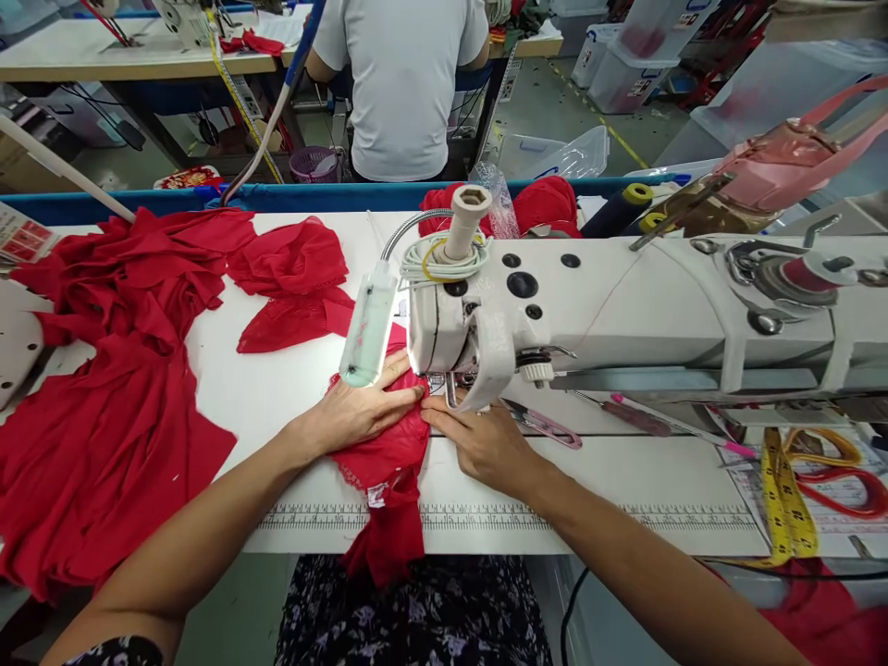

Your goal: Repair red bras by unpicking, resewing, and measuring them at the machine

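Note:
A red lace-edged garment piece [388,453] lies under the sewing machine [472,324], its lower end hanging over the table's front edge. My left hand [364,407] rests on the red fabric with fingers stretched out, just left of the needle area. At the fabric's right edge, close to the presser foot, my right hand [486,439] pinches the cloth between thumb and forefinger; the machine head hides part of its fingers. A small white label [376,495] shows on the piece. The needle itself is hidden behind the machine's head.
A big heap of red fabric [117,388] covers the left side, with another red piece [298,277] beside it. Thread snips [548,427], a yellow tape measure [778,490] and scissors [843,486] lie to the right. A seated person [406,83] works beyond.

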A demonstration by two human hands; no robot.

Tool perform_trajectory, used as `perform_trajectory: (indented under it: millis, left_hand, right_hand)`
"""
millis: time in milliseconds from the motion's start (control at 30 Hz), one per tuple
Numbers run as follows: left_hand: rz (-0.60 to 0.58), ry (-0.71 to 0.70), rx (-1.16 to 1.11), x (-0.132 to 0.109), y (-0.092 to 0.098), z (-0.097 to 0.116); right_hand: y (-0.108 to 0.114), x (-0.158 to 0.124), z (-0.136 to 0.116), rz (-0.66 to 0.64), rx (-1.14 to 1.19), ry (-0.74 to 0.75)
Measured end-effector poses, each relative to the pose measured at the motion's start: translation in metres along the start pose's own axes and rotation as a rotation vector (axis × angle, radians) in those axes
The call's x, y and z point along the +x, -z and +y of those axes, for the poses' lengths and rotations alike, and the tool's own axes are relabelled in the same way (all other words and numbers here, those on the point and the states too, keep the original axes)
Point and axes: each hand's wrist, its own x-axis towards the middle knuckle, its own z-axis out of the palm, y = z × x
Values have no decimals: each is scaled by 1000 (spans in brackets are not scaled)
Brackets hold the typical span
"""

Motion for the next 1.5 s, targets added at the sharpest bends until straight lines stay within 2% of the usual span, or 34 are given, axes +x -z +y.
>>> perform_trajectory:
  millis: [133,433,667,1000,1167,1233,1333,1500]
  left_hand:
    - [-12,-5,-19,0,2,-1]
    - [-27,-22,-17,1,5,-5]
    - [-58,-32,-48,2,5,-1]
    - [-5,-4,4,4,2,-5]
    - [98,7,137,2,11,18]
    - [105,-5,153,-1,12,29]
    - [123,18,162,-4,8,34]
    - [231,62,155,-6,-6,29]
  right_hand:
    - [0,0,-1,16,19,6]
    - [3,1,-5,-60,-18,7]
    - [6,2,-6,-37,-34,15]
    - [1,1,0,-24,-37,1]
    - [1,-3,-1,78,-53,4]
    - [1,-4,-2,137,-27,-8]
    - [2,-5,-4,163,-3,-32]
    - [3,-3,-6,139,38,-10]
